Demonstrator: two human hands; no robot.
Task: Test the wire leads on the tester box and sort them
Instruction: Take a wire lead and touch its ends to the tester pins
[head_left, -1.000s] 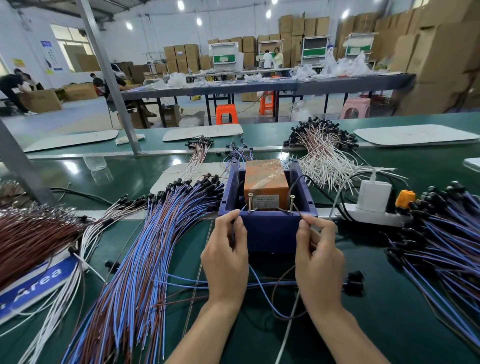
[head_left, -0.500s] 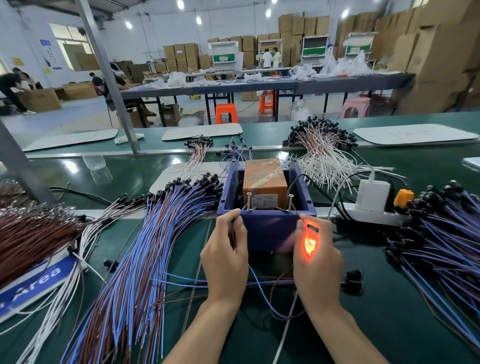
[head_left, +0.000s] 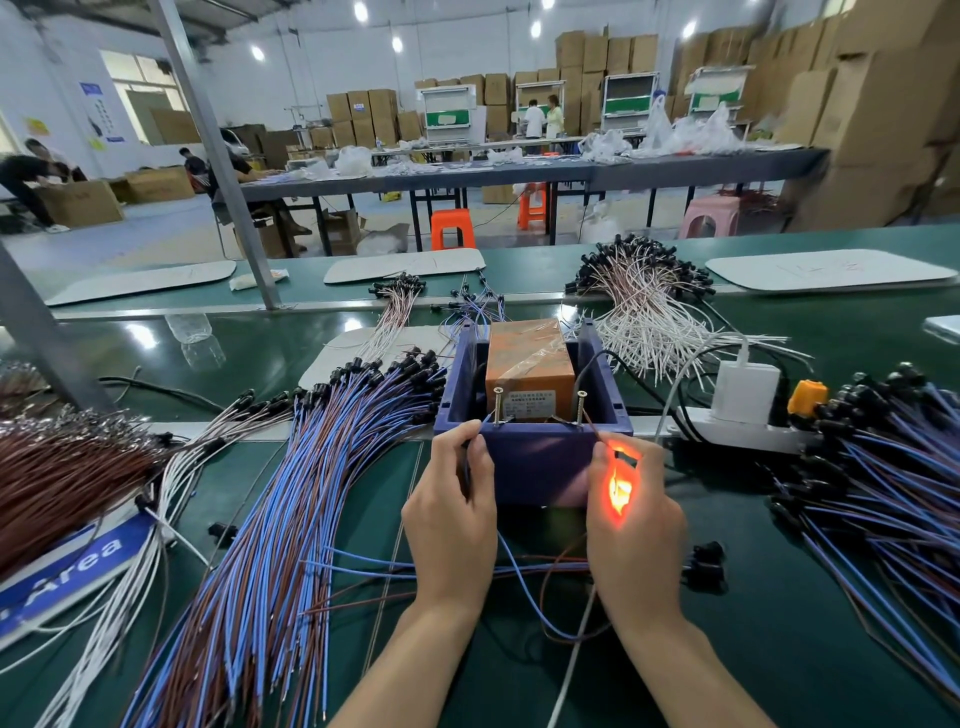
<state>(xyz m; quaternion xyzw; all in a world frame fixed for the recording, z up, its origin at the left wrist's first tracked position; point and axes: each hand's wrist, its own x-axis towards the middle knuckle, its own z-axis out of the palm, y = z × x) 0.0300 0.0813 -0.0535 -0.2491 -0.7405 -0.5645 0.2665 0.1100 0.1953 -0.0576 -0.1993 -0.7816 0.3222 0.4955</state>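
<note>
The blue tester box (head_left: 535, 457) stands in the middle of the green table, with an orange block (head_left: 527, 364) inside and two upright screws on its near rim. My left hand (head_left: 452, 519) pinches a blue wire end against the left screw (head_left: 497, 408). My right hand (head_left: 636, 525) pinches a brown wire end by the right screw (head_left: 581, 410) and holds the lead's small lamp (head_left: 621, 488), which glows orange-red. The lead's blue and brown wires (head_left: 524, 587) loop down between my wrists.
A big fan of blue-brown leads (head_left: 291, 493) lies left, another pile (head_left: 893, 493) right. Brown wires (head_left: 62, 483) fill the far left, white leads (head_left: 644, 312) lie behind the box. A white power strip with charger (head_left: 743, 405) sits right of the box.
One second ago the lamp was dark; it lit half a second ago and glows brighter now. Both hands stay at the box's near rim.
</note>
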